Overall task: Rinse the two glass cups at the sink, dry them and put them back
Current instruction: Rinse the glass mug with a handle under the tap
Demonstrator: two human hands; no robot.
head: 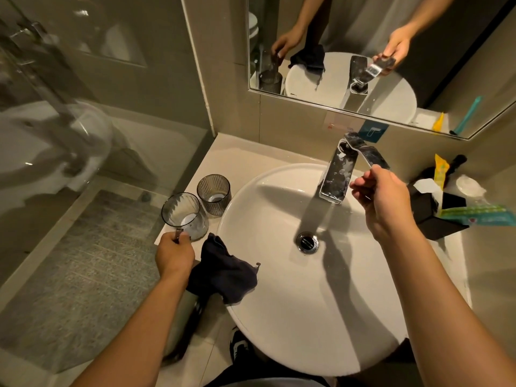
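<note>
Two outstretched hands — left (174, 254) gripping near cup (184, 216), right (384, 202) on faucet lever (365, 152).

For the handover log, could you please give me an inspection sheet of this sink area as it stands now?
Surface: pale counter around a white basin; water runs from the tap.
Job's things: near glass cup tilted, held by its handle; far glass cup upright on the counter; dark cloth draped over the basin rim.
Clutter: black box, packets beside it.
Hands: left hand grips the near cup; right hand at the tap lever.
Cables: nothing seen.
Surroundings: mirror, glass partition.
</note>
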